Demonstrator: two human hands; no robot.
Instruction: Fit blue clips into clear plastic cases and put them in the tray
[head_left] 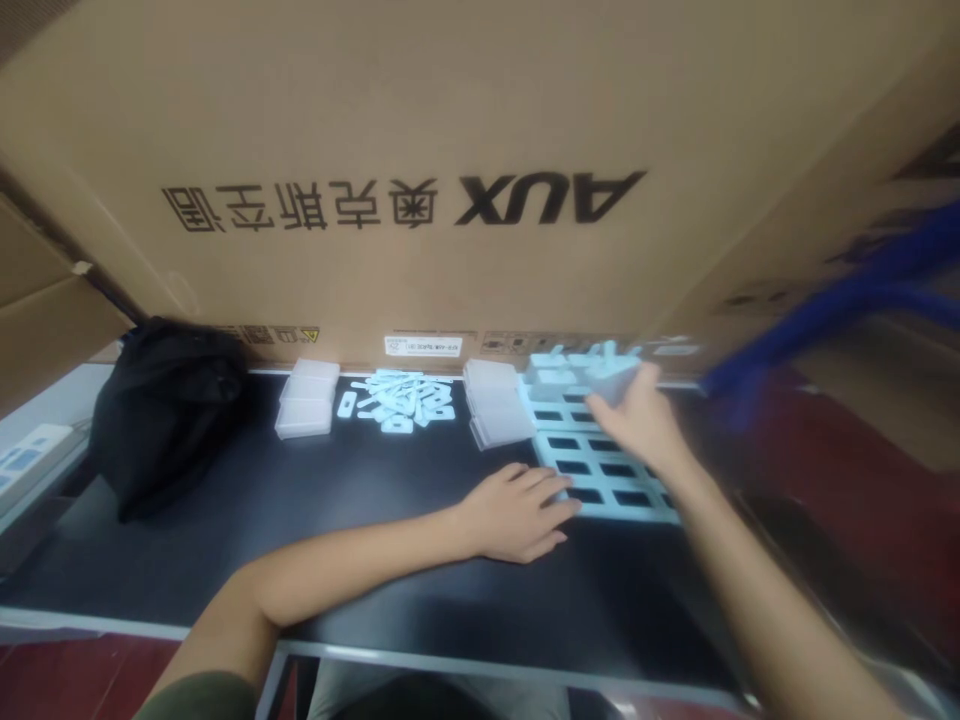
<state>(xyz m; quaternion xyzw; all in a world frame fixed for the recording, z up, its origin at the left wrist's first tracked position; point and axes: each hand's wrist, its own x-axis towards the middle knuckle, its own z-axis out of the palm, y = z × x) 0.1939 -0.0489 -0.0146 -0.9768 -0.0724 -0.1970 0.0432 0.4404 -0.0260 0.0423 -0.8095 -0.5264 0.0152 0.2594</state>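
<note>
A light-blue frame with rectangular openings (600, 427) lies on the black table. Flat on the table top, my left hand (517, 512) has its fingers apart, the fingertips at the frame's near left corner. My right hand (637, 420) is closed on a light-blue plastic piece (611, 372) over the far part of the frame; motion blurs it and its exact kind does not show. Other light-blue pieces (551, 372) stand at the frame's far left end. Left of the frame are stacked clear plastic sheets or bags (496, 403).
A loose pile of small light-blue tags (401, 397) lies farther left, then another stack of translucent packets (307, 398). A black cloth bag (169, 400) sits at the left, near a white power strip (34, 460). A large cardboard box (420, 110) walls off the back.
</note>
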